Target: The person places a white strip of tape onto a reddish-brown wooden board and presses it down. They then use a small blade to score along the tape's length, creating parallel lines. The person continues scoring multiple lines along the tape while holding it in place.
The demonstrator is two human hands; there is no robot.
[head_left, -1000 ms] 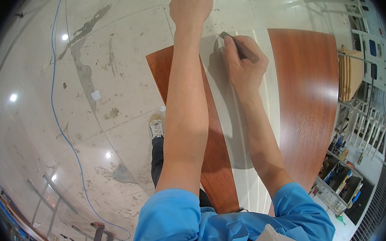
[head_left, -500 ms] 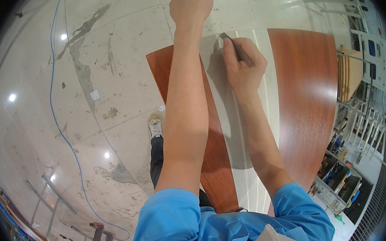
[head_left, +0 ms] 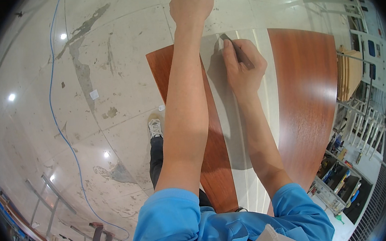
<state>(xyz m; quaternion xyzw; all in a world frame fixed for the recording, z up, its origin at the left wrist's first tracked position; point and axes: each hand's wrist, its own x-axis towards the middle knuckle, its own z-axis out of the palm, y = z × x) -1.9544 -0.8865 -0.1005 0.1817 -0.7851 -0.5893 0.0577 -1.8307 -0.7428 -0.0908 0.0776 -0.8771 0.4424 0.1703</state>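
a dark pencil [head_left: 238,52] is pinched in the closed fingers of the right hand [head_left: 243,70], tip down on the pale strip [head_left: 230,131] between two reddish wood panels [head_left: 308,101]. the left hand [head_left: 191,3] is fisted at the far end, its contents hidden.

No packages, signs or screens are clear; 1 small white label-like square [head_left: 94,94] lies on the floor.

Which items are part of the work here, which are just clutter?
In use: left hand fisted at the top edge; right hand holding a dark tool; pale strip; wood panels.
Lying about: blue cable, shelves, stacked boards.
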